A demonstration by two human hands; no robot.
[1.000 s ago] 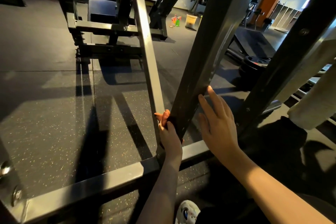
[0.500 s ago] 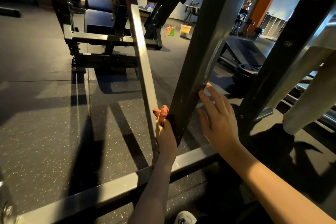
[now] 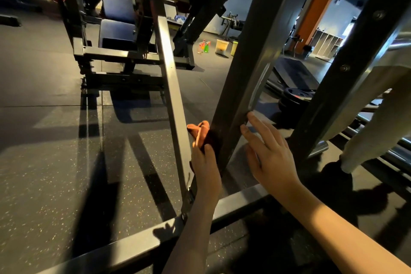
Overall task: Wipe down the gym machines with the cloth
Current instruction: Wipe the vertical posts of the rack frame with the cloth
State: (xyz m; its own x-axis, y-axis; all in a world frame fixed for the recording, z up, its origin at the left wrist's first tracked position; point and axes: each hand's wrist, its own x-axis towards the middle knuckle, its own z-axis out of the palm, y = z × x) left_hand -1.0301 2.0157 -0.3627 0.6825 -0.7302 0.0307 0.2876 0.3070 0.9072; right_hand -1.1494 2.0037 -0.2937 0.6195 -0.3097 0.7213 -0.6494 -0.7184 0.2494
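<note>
Head view: gripping the orange cloth [image 3: 200, 132] in the left hand [image 3: 205, 162], curling fingers and thumb round its lower part and leaving the bunched upper end sticking out just above the knuckles. Pressing that cloth against the left face of the dark slanted beam [image 3: 249, 69] of the gym machine, low down, in the gap between this beam and the thinner grey bar [image 3: 172, 87] just to the left. Laying the right hand [image 3: 270, 158] flat against the right edge of the same beam, with fingers straight and slightly spread, holding nothing, touching the metal with the fingertips a little higher than the cloth. Crossing the grey base rail [image 3: 124, 249] at the bottom with both forearms.

Looking past the frame across the speckled dark floor [image 3: 44, 162]: taking in blue seat pads [image 3: 117, 29] on another machine at the upper left, coloured spray bottles [image 3: 204, 46] and a pale bucket [image 3: 222, 46] standing close together on the floor well beyond the beam, black weight plates [image 3: 295, 98] lying stacked to the right behind it, and a pale, padded-looking part [image 3: 373, 118] slanting down at the far right.
</note>
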